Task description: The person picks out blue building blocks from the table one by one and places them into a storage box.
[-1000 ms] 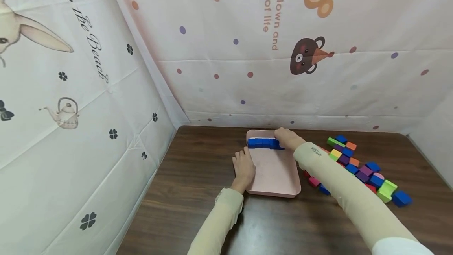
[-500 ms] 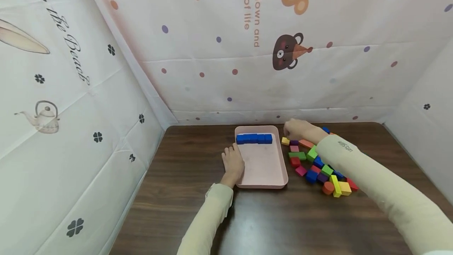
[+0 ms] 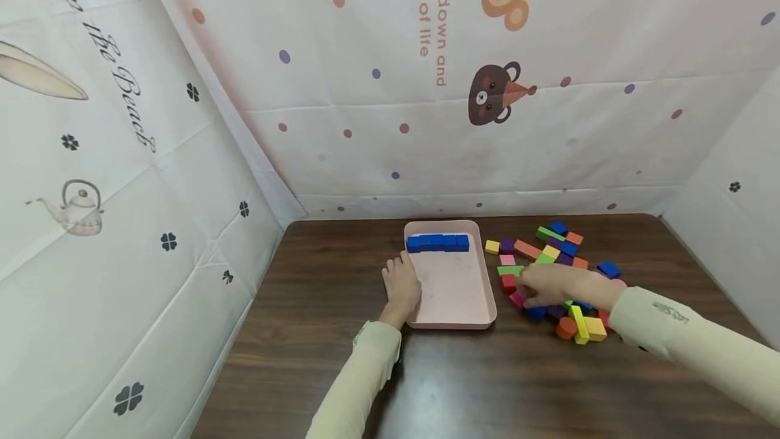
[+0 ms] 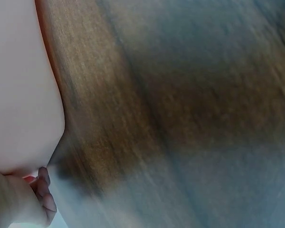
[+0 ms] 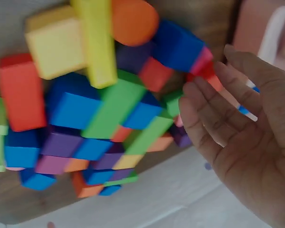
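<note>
Inside the pink tray [image 3: 451, 290], a row of several blue blocks [image 3: 437, 243] lies along the far end. My left hand [image 3: 402, 288] grips the tray's left wall; the left wrist view shows its curled fingers [image 4: 45, 194] at the tray's edge [image 4: 23, 95]. My right hand [image 3: 548, 284] hovers over the near left part of the coloured block pile [image 3: 548, 234], hiding some blocks. In the right wrist view this hand [image 5: 247, 123] has loosely bent, spread fingers with nothing between them, close to red and pink blocks [image 5: 202, 64].
A yellow stick [image 3: 579, 325], a yellow block [image 3: 594, 329] and an orange-red cylinder [image 3: 566, 328] lie at the pile's near edge. The wooden table [image 3: 317, 303] meets printed white cloth [image 3: 365, 154] at its back and sides.
My right hand has left the far right corner of the tray and moved right and nearer, over the pile. My left hand stays on the tray. The head view has shifted.
</note>
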A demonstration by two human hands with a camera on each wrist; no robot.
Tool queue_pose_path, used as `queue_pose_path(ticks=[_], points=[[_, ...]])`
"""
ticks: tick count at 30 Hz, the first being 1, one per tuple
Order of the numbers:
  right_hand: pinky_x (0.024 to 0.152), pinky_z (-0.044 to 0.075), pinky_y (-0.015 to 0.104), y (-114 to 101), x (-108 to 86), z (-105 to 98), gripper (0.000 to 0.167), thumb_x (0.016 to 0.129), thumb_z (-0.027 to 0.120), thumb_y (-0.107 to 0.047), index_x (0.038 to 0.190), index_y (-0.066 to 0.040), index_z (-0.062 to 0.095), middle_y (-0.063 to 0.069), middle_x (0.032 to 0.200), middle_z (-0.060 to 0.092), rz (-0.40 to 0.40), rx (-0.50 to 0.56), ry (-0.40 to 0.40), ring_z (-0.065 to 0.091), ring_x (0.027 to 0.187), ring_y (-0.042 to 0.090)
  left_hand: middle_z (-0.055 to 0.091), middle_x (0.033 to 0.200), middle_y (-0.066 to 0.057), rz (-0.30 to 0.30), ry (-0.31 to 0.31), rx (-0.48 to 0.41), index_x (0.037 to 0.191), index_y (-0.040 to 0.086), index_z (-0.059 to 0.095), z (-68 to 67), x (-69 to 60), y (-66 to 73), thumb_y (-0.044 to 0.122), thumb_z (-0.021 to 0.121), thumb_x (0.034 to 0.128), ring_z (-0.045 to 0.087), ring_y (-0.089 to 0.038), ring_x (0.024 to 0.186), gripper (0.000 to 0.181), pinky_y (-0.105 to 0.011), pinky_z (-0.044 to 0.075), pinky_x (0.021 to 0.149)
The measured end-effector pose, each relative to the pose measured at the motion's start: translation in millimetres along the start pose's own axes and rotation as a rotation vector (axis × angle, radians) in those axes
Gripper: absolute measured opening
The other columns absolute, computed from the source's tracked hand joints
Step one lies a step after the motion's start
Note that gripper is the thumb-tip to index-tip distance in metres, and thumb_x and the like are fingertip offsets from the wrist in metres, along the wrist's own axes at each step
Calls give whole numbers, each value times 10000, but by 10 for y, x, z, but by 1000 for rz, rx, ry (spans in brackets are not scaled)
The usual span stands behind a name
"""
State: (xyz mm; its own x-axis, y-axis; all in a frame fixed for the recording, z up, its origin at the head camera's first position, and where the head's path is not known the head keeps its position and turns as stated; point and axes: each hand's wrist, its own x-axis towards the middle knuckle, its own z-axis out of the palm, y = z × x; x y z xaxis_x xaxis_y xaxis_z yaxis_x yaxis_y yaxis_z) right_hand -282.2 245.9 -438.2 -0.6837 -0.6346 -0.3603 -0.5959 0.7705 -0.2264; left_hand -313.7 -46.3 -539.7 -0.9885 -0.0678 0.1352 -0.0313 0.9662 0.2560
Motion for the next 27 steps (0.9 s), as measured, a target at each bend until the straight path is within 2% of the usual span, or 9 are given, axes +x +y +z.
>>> queue_pose_path(ticks=[3, 7, 16, 20, 24, 27], points=[[691, 501, 269, 30, -67, 101, 201, 859, 827, -265, 935, -173, 664, -33, 890, 620, 23, -22, 0, 497, 731, 77, 660, 1246, -173, -12, 5, 15, 1402, 16, 458, 31, -1, -10, 159, 718, 934, 556, -299, 1104, 555, -415, 451, 946], [753, 548, 328, 74, -84, 154, 260, 822, 860, -259, 958, -180, 653, -20, 943, 636, 40, -13, 4, 511, 769, 98, 657, 1260, -178, -10, 14, 18, 1424, 7, 450, 62, 7, -39, 153, 713, 934, 557, -305, 1124, 575, -421, 449, 960], [815, 571, 393, 120, -105, 244, 228, 848, 837, -215, 975, -189, 650, -21, 982, 654, 57, 42, 7, 545, 825, 109, 639, 1322, -183, -7, -15, -7, 1460, 9, 430, 68, 15, 7, 157, 713, 945, 551, -312, 1180, 606, -438, 446, 1037], [816, 578, 401, 106, -110, 202, 216, 848, 836, -194, 978, -188, 663, -12, 976, 663, 52, 24, -5, 550, 820, 112, 646, 1309, -176, -8, -12, 1, 1448, 13, 439, 67, 1, 9, 159, 704, 951, 557, -306, 1163, 582, -433, 453, 1025], [796, 576, 388, 70, -112, 92, 203, 852, 829, -172, 986, -173, 677, -6, 964, 673, 32, 17, -11, 552, 804, 121, 659, 1280, -169, -6, 15, 0, 1424, 17, 458, 62, -22, 10, 157, 714, 943, 559, -300, 1134, 563, -428, 457, 995], [794, 573, 365, 45, -103, -12, 191, 861, 816, -149, 997, -158, 683, -16, 968, 676, 28, 38, -12, 561, 811, 124, 656, 1288, -171, -4, 11, -8, 1428, 16, 454, 47, -44, 17, 156, 728, 934, 555, -301, 1137, 582, -430, 456, 1002]])
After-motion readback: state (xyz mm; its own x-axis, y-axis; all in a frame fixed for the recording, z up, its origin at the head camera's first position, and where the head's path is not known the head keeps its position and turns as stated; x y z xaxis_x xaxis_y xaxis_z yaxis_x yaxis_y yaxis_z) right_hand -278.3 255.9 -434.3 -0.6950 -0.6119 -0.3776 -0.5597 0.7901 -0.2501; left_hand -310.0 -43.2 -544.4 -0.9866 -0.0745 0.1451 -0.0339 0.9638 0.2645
